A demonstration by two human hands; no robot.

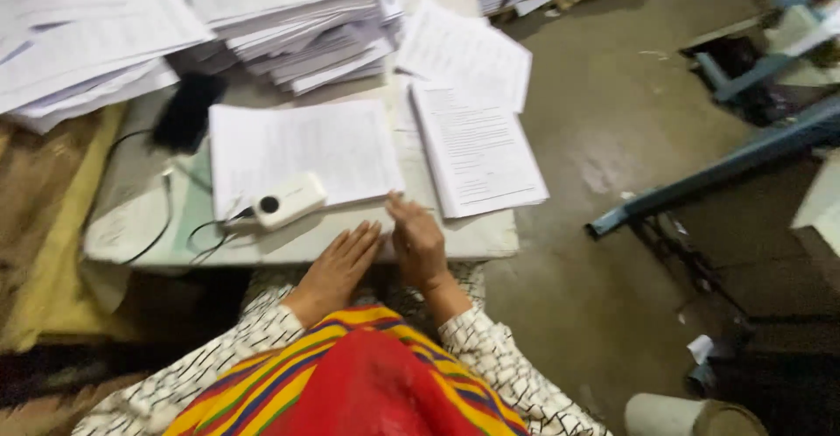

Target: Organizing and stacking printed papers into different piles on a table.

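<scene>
My left hand [339,263] lies flat, fingers together, on the near edge of a low white table [472,237]. My right hand [417,239] rests beside it, fingers stretched toward a stack of printed sheets [302,149]. Neither hand holds anything. A white device with a dark round button [289,201] sits on that stack's near edge, just left of my left hand, with a black cable [157,235] trailing off. A second sheet stack [479,149] lies to the right of my right hand.
Tall piles of printed paper [297,16] fill the table's far side, with a black object [187,111] in front. Blue metal frame parts [744,152] cross the grey floor at right. A brown cloth [44,217] lies at left. A white roll [665,414] stands at bottom right.
</scene>
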